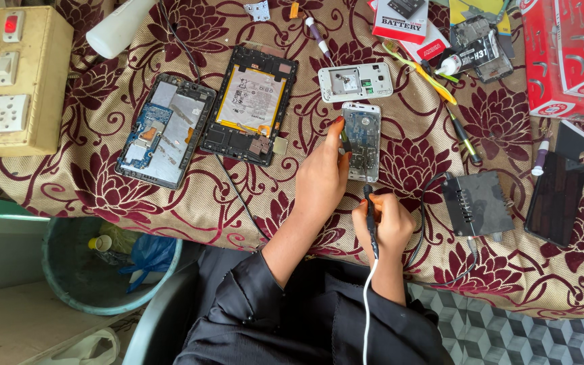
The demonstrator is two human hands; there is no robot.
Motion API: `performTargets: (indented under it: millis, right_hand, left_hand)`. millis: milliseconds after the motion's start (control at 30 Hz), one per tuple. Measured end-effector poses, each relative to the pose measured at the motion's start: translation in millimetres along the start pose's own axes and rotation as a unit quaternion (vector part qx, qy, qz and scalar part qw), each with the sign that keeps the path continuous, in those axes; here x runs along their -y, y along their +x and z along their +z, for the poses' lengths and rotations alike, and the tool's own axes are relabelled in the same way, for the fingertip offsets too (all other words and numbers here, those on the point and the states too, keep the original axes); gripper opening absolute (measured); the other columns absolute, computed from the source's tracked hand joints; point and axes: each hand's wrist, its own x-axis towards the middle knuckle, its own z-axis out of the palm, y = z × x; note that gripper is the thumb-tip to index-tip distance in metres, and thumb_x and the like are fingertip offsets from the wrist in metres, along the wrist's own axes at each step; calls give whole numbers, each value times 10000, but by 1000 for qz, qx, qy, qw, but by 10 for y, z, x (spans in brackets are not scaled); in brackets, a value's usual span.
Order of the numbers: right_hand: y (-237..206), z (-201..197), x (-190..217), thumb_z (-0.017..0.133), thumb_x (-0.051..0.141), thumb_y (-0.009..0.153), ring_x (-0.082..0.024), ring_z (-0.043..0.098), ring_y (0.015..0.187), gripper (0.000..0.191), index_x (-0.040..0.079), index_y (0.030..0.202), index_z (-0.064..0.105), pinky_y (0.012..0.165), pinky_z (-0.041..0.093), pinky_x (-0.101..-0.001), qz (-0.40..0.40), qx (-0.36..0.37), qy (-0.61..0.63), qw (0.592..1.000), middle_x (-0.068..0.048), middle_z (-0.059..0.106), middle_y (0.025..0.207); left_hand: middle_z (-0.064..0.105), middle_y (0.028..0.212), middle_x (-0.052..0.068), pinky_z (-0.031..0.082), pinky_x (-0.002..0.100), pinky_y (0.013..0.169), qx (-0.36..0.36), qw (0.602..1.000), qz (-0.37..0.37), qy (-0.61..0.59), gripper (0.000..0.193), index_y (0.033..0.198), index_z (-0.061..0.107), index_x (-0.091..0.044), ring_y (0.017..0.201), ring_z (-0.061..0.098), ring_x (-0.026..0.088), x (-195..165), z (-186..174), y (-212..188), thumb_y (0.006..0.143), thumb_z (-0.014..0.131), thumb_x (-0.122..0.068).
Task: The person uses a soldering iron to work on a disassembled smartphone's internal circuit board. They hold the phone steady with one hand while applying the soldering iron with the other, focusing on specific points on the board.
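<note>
An opened white phone (pixel 363 138) lies on the maroon floral cloth (pixel 136 203), its circuit board showing. My left hand (pixel 322 179) rests beside the phone's left edge, thumb and finger pinched on a small dark part against it. My right hand (pixel 386 226) sits just below the phone and grips a thin black soldering pen (pixel 370 220) with a white cord, its tip pointing up toward the phone's lower end.
A white phone back shell (pixel 355 82) lies above the phone. Two opened tablets (pixel 165 130) (pixel 251 105) lie to the left. A black box with a cable (pixel 476 203), a dark phone (pixel 554 197), red cartons (pixel 569 54), tools and a switchboard (pixel 11 78) surround the spot. A bin (pixel 103 267) stands below the table.
</note>
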Motion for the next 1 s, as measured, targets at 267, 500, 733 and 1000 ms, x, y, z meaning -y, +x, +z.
performTargets:
  millis: [267, 500, 733, 1000]
  right_hand:
    - [-40, 21, -82, 735, -18, 793, -135, 617, 522, 135, -20, 869, 624, 487, 445, -254, 43, 5, 11, 999, -74, 625, 631]
    - [-50, 16, -49, 742, -27, 814, -142, 683, 621, 160, -21, 904, 610, 543, 508, -251, 56, -2, 26, 998, -97, 696, 763]
    - [-48, 12, -41, 749, -38, 801, -160, 676, 599, 167, -33, 898, 614, 534, 503, -261, 61, 5, 7, 998, -116, 691, 750]
    - [-33, 9, -41, 749, -15, 787, -163, 672, 584, 157, -27, 894, 634, 540, 512, -266, 40, 7, 14, 999, -101, 658, 693]
  left_hand:
    - [643, 892, 124, 534, 450, 650, 3, 1000, 1, -5, 663, 1507, 366, -51, 770, 674, 333, 0, -2, 4, 923, 676, -15]
    - [639, 883, 125, 534, 449, 650, 0, 1000, 2, -5, 660, 1508, 366, -50, 760, 672, 330, -2, -6, 5, 926, 677, -14]
    - [646, 906, 129, 537, 450, 653, -10, 1000, 5, -13, 663, 1519, 355, -52, 771, 675, 336, -4, -9, -3, 937, 669, -12]
    - [640, 894, 135, 533, 457, 654, -8, 1000, 4, -7, 667, 1523, 346, -49, 764, 669, 340, 5, 1, -4, 941, 672, -17]
